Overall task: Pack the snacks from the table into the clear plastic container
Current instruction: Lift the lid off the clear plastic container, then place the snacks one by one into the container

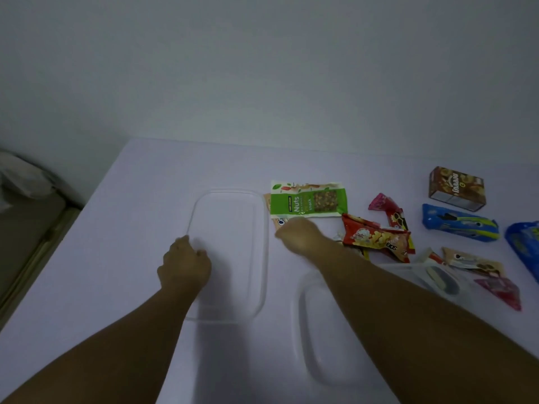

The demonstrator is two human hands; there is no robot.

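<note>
A plain pale wall backs a white worktop; dim, even light. To the far left, off the worktop, something crumpled and pale lies on a lower surface, too blurred to identify.

The container sits open and empty near the middle of the worktop, long axis running away from you. Its lid lies just to the right, partly under your right forearm.

Your left hand grips the container's left rim, fingers curled over the edge. Your right hand is at the near edge of the nuts pack, fingers hidden beneath the hand and blurred; whether it has closed on the pack cannot be told.

The nuts pack lies flat just beside the container's far right corner, overlapping a tan packet whose markings are mostly covered. Further right: a red snack bag, a pink wrapper, a brown box, a blue packet, and more wrappers toward the edge.

Handling assessment: the nuts pack appears light, thin and flexible, with a slick film surface. Pinch it at the near sealed edge, where the film is flat and doubled; a grip over the filled middle is likely to slide. The puffed bags will crush if squeezed, so take them by the seams. The box is stiff and can be taken across its sides. The container looks light enough to skid, so your bracing left hand is well placed.
</note>
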